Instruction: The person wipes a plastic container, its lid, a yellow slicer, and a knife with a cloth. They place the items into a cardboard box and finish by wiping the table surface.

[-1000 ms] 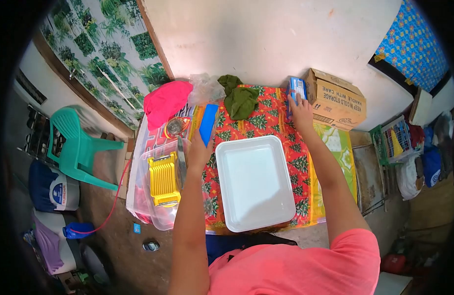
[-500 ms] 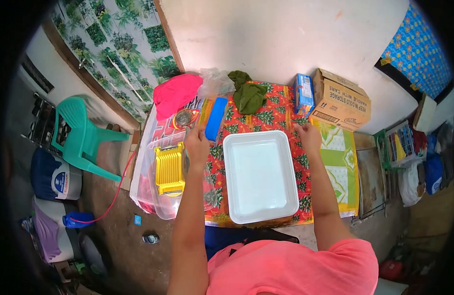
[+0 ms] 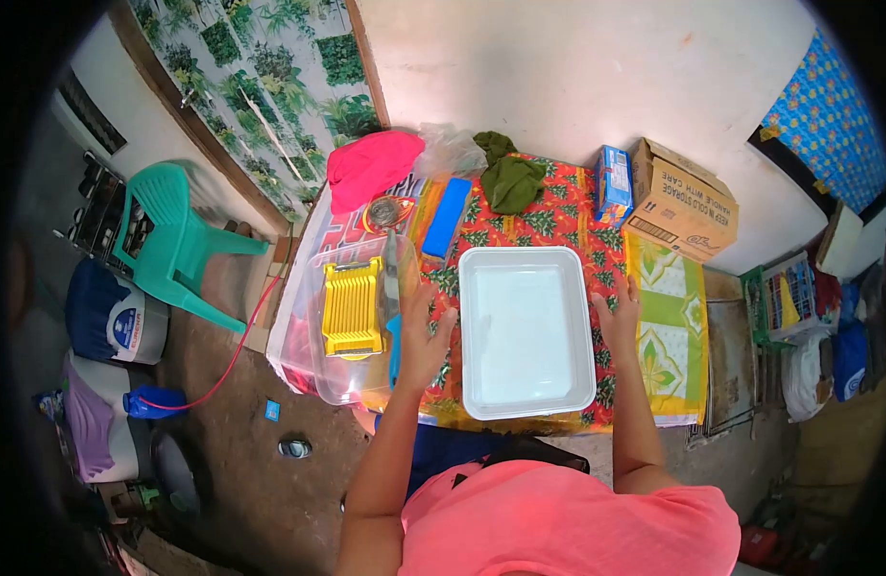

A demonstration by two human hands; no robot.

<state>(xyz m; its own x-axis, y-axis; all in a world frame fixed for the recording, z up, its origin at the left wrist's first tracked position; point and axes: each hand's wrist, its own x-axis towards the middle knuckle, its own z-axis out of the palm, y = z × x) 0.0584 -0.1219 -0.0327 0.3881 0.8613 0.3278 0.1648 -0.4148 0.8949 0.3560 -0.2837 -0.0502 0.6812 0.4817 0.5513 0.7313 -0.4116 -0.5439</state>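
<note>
A white rectangular plastic tub (image 3: 527, 336) stands at the front of the table between my two hands, with nothing solid showing in it. My left hand (image 3: 426, 336) is beside its left wall, fingers apart and holding nothing. Right by that hand is a knife's blue handle (image 3: 395, 348), its blade pointing away from me. My right hand (image 3: 618, 317) is open at the tub's right side, thumb toward the rim. Left of the knife, a yellow ridged slicer (image 3: 353, 307) lies in a clear plastic container (image 3: 339, 382).
Behind are a long blue block (image 3: 447, 219), a round tin (image 3: 386, 214), a pink cloth (image 3: 374, 169), a plastic bag (image 3: 447, 149) and a dark green cloth (image 3: 513, 184). A blue box (image 3: 613, 184) and a cardboard carton (image 3: 681, 204) stand back right. A green chair (image 3: 174, 245) is left.
My closed fingers have spread, and both hands have come back toward me alongside the tub. The knife, hidden behind my left arm before, now shows. The whole view has shifted slightly.
</note>
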